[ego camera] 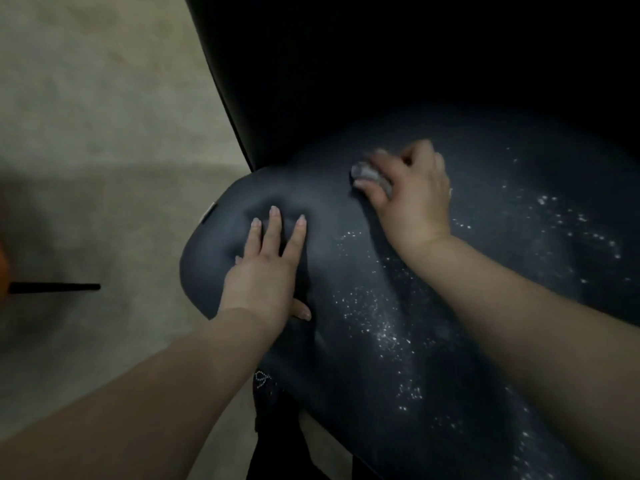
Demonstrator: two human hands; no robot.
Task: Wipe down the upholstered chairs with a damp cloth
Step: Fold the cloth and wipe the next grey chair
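Head view is filled by the dark upholstered seat cushion (433, 306), which lies below the near-black chair back (381, 64) and beside pale floor (86, 133); the cushion is speckled with white flecks, densest down its middle and toward the right; a thin black rod (55, 287) is seen on the floor at the left edge. The left hand (263, 271) is laid flat on the cushion's left corner, fingers straight and spread, nothing held, the padding dented beneath them. The right hand (412, 192) is curled round a small bunched grey cloth (372, 174), which is pressed to the cushion near the back. The wiping step is judged to be in hand, with much of the seat not yet cleared; the next stroke calls for the cloth to be drawn through the flecked area while the cushion is held steady.
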